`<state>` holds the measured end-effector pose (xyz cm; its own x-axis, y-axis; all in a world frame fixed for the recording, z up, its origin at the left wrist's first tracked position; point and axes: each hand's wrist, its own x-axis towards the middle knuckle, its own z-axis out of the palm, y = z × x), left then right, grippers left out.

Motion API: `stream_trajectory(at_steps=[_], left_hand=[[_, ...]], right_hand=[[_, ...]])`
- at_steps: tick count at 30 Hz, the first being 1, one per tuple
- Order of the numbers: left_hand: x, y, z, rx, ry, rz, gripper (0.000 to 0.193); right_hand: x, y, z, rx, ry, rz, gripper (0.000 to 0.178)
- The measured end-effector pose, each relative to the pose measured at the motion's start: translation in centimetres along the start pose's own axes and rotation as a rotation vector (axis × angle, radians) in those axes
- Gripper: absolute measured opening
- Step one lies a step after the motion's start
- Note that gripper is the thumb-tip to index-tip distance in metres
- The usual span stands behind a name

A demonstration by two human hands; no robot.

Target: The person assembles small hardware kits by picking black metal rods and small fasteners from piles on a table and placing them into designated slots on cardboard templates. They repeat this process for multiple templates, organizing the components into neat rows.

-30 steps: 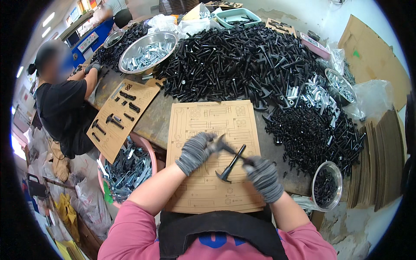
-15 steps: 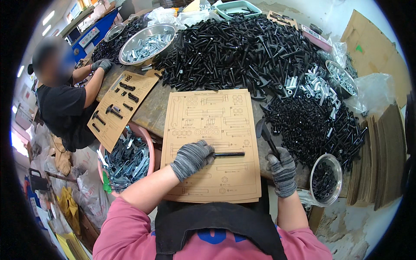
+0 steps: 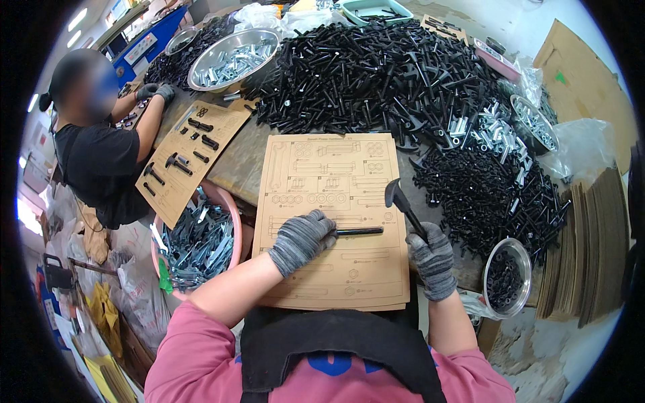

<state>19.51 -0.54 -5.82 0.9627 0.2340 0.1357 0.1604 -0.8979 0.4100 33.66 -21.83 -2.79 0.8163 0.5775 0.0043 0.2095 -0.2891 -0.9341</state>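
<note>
A brown cardboard sheet (image 3: 369,289) printed with line drawings of bolts, nuts and a wrench lies in front of me at the table's near edge. My left hand (image 3: 302,243), in a grey knit glove, is closed on one end of a black bolt (image 3: 361,232) lying along a printed outline; its gripped end is hidden. My right hand (image 3: 433,262), gloved too, grips the shank of a black T-shaped bolt (image 3: 401,201). Its curved crosspiece points up and left, over the sheet's right edge.
Beyond the sheet rises a large heap of black bolts (image 3: 356,80). Small black screws (image 3: 470,195) and silver sleeves (image 3: 494,134) lie at right, near a bowl of washers (image 3: 505,279). Left are a pink basin of wrenches (image 3: 238,232), a filled card (image 3: 195,151) and a co-worker (image 3: 97,154).
My right hand has brought the T-shaped bolt slightly up and left, its head now over the sheet's edge. My left hand stays on its bolt. The view has shifted slightly.
</note>
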Motion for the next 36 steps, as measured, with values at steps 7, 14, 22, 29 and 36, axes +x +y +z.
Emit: stream_trajectory(at_steps=[7, 14, 22, 29, 36], left_hand=[[-3.2, 0.1, -2.2, -0.344, 0.316, 0.102, 0.059], [-9.2, -3.0, -4.1, -0.336, 0.176, 0.096, 0.035], [-12.5, -4.7, -2.3, -0.785, 0.045, -0.163, 0.048], [-10.9, -2.5, -5.5, -0.258, -0.219, -0.448, 0.052], [-11.9, -4.0, -3.9, -0.207, -0.081, -0.207, 0.027]], right_hand=[[0.8, -0.8, 3.3, -0.520, -0.417, -0.484, 0.019], [0.1, 0.0, 7.6, -0.342, -0.644, -0.465, 0.025], [-0.7, -0.1, 9.5, -0.451, -0.599, -0.561, 0.019], [-1.3, -0.9, 9.7, -0.619, -0.553, -0.608, 0.020], [-1.4, -0.5, 9.5, -0.712, -0.605, -0.623, 0.022]])
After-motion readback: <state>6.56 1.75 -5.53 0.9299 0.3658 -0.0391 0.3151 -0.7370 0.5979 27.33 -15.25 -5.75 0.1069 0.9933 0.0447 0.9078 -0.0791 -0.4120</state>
